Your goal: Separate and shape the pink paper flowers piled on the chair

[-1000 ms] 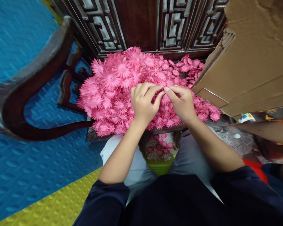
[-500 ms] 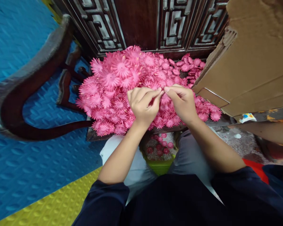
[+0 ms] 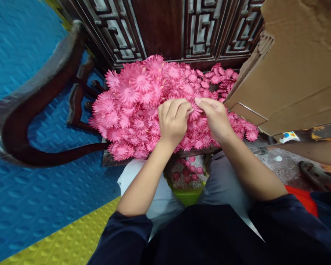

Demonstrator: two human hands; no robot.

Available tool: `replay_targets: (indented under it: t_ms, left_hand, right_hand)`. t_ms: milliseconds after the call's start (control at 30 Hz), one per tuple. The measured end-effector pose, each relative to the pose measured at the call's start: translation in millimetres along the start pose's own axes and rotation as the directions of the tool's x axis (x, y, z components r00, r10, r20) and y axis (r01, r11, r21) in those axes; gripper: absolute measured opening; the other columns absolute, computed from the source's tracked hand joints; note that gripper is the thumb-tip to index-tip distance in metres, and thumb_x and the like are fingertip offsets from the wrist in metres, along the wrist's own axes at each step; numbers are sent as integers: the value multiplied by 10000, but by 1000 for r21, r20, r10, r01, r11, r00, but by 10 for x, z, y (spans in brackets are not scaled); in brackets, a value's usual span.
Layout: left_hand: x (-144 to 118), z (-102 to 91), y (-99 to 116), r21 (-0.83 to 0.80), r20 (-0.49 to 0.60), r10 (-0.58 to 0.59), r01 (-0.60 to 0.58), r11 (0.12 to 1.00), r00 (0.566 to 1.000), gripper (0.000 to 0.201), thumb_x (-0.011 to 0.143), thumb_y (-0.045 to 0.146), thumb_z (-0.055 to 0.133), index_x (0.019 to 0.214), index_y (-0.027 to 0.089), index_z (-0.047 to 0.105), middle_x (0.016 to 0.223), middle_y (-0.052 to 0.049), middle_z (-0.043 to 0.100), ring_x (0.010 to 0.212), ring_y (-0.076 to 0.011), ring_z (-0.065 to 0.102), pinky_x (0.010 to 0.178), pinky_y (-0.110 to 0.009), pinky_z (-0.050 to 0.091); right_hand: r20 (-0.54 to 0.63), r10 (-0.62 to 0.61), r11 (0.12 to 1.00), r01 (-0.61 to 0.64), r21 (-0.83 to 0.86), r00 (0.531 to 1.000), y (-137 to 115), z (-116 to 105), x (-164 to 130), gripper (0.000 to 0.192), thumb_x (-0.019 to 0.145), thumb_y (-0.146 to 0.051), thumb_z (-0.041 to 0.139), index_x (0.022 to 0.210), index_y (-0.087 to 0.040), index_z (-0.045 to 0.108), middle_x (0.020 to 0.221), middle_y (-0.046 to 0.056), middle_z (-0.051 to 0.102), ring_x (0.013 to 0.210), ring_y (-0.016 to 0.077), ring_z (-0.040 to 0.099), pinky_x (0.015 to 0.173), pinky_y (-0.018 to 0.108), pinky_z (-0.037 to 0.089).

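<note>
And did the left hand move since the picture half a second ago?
Yes, the left hand has shifted slightly to the right, farther from the curved wooden armrest.

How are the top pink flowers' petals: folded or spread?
Spread: on the topmost pink daisy-like flowers, petals fan outward all around.

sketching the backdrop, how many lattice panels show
3: left panel, middle panel and right panel, all behind the flowers; the cardboard may hide more.
</note>
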State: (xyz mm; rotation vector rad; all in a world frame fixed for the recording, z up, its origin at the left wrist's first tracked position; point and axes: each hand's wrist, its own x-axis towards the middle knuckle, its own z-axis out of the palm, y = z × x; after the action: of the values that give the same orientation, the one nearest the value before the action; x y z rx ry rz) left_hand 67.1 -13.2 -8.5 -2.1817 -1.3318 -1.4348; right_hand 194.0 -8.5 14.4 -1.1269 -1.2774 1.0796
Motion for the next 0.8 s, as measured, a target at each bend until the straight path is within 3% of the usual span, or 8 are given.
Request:
replay_targets:
  t_ms: [100,267,367,467,533,700,800]
  left_hand:
    - [-28,19,-10,-7,-29,14,-14,1000,999,267,921,375,393,828,227,595,868,-15,694,883,-182,543,800,-336,332]
    - [-39,34,-8,1,40,2,-2,1000,999,329,921,448,352,812,235,578,846,-9,707,827,-178,560,752,-345,316]
    - [-22,29,-2,12,51,-13,13,1000,999,353,923,468,319,783,227,537,805,-10,696,770,-172,558,713,-343,305]
    - [-5,21,-8,-38,63,-50,53,998,997,341,933,452,289,800,222,501,815,-15,679,767,-172,545,715,-341,298]
    - [1,20,-16,-68,64,-75,79,995,995,321,935,444,286,820,219,483,831,-19,665,776,-175,534,723,-341,293]
    - [3,21,-10,-97,21,-85,87,991,996,294,939,428,280,801,217,432,789,-14,625,748,-178,508,712,-339,291]
    - [8,-2,24,-141,25,-106,108,984,994,270,937,410,302,785,216,412,788,-22,609,748,-173,509,708,-339,317]
  right_hand:
    - [-2,19,1000,-19,2,1000,-5,4,6,211,768,-292,553,593,-176,533,589,-36,464,600,76,442,644,229,397]
    - [-2,36,999,-36,-11,999,10,-24,10,201,755,-261,544,581,-177,490,610,-37,447,614,78,432,621,225,385]
    - [119,72,997,-74,12,990,29,-70,40,249,773,-371,560,620,-181,508,625,-30,464,616,83,440,608,230,388]
    - [310,166,981,-188,43,936,52,-109,82,419,841,-551,394,685,-188,533,625,-4,496,619,99,477,613,254,418]
    - [375,200,969,-239,60,905,60,-116,91,469,853,-582,324,726,-189,545,646,14,529,649,114,511,640,279,444]
    - [406,156,969,-220,115,900,41,-93,39,292,775,-477,514,866,-203,556,793,24,603,747,137,555,723,317,465]
    - [429,123,957,-220,186,895,42,-77,22,272,734,-438,586,860,-202,538,805,15,591,737,130,551,721,307,466]
